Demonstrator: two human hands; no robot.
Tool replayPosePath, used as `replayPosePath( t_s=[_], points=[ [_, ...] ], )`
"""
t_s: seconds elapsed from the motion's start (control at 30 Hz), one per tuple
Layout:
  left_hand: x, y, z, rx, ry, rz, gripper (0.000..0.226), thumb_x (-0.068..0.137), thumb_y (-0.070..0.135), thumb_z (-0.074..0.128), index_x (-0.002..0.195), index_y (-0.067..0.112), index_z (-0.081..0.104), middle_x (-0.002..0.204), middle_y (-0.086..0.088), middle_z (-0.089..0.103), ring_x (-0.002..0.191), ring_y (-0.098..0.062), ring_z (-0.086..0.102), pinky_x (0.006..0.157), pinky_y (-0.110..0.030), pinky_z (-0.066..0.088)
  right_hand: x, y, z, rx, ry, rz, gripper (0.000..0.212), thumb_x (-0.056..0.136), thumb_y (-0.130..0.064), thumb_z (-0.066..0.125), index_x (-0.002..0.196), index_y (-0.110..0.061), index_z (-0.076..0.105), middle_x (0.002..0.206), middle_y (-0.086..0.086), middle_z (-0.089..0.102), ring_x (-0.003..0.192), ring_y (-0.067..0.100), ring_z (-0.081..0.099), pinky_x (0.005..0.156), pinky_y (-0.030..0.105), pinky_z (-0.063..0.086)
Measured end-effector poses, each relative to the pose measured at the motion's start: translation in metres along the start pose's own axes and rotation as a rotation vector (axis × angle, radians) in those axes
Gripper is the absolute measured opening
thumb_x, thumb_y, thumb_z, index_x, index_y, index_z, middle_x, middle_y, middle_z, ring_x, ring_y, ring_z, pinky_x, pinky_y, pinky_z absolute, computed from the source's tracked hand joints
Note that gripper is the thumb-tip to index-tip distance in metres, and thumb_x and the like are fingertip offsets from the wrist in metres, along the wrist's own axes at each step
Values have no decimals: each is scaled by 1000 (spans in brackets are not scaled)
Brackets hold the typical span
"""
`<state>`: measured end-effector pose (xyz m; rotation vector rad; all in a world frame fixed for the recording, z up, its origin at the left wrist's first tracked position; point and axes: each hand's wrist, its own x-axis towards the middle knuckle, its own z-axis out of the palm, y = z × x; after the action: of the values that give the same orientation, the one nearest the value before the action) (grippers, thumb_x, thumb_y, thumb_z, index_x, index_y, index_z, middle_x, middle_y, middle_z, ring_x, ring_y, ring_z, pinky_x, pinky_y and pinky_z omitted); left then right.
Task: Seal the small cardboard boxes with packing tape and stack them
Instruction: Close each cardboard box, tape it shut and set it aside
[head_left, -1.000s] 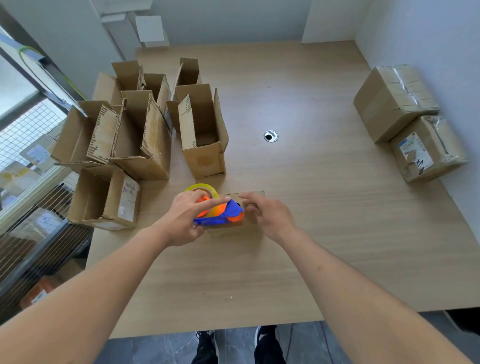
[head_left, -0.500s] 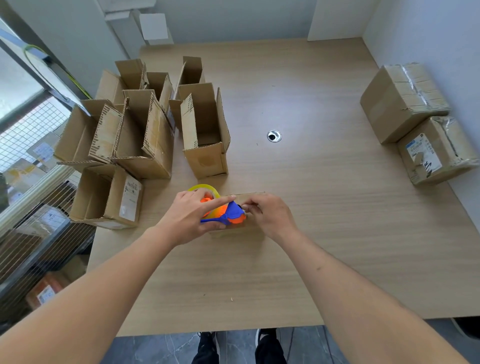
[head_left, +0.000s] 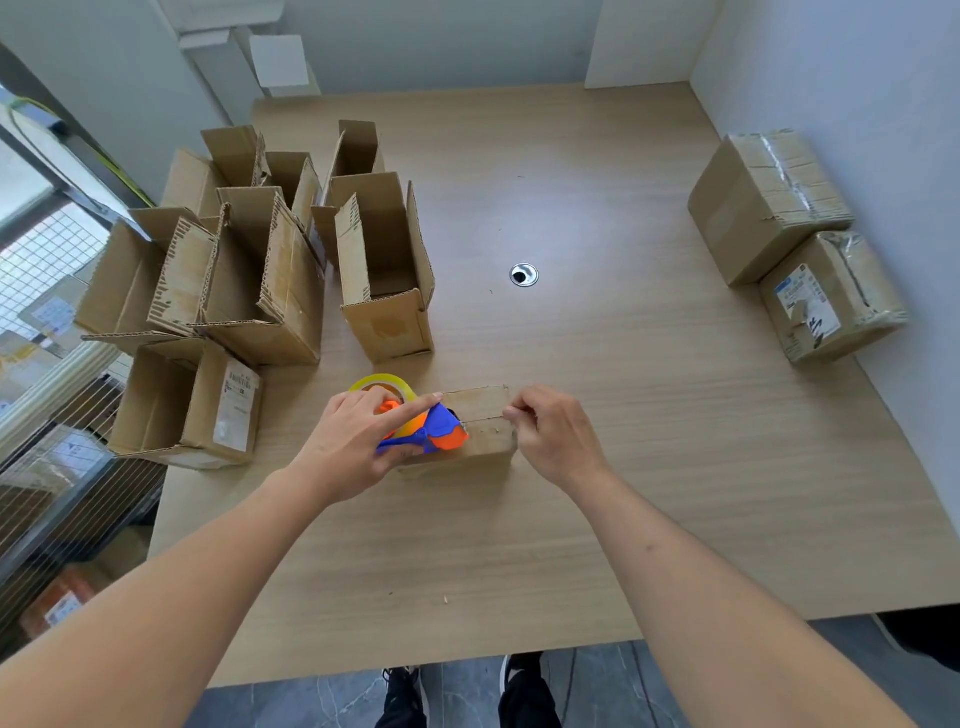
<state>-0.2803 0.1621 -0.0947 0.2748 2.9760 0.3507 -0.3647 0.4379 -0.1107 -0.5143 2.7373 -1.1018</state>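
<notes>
A small closed cardboard box is seen near the front middle of the bench, with its top flaps folded shut along a centre seam. A blue and orange tape dispenser with a yellowish roll is grasped in the left hand, forefinger laid along its top, and is set on the left part of the box top. The right edge of the box top is pinched by the fingers of the right hand; whether a tape end is held under them cannot be told.

The step in hand is judged to be the taping of the seam. It is best done if the box is held firmly against sliding, the dispenser is kept centred on the seam and pressed down evenly, and the tape is carried over both ends before it is cut.

Open boxes are grouped at the left of the bench, and two sealed boxes lie at the right by the wall.
</notes>
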Motion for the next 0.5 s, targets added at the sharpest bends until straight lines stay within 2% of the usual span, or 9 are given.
replayPosePath(
  t_s=[0.13,0.23,0.3,0.4,0.5],
  points=[
    [3,2,2,44,-33,-33,63,99,61,38,154,62,6,122,5,50,117,-22,48,106,-43,32,-2,21,-13,126,-26,303,23,92,-28,60,72,-16,58,72,-3,65,77,23,62,74,38,51],
    [9,7,-2,70,-64,-40,63,96,60,33,152,64,3,125,6,49,120,-22,46,109,-44,28,4,28,-13,217,-97,442,23,89,-35,54,74,-18,58,75,-1,65,81,28,69,79,43,57],
    [10,9,-3,82,-78,-47,63,95,61,31,151,65,3,126,6,48,121,-22,45,110,-44,27,11,27,-10,213,-151,481,24,89,-37,48,76,-20,56,80,2,64,84,30,69,80,44,56],
    [10,9,-1,92,-82,-48,65,99,57,40,152,64,4,127,7,48,123,-22,44,111,-44,26,21,30,-5,158,-233,498,26,93,-41,41,77,-23,49,89,3,63,89,29,67,80,41,52],
    [11,11,-2,96,-74,-43,64,99,57,39,153,62,7,125,6,49,122,-22,45,110,-43,26,28,38,1,108,-303,486,29,100,-42,41,86,-20,52,94,4,63,95,30,65,87,40,51]
  ],
)
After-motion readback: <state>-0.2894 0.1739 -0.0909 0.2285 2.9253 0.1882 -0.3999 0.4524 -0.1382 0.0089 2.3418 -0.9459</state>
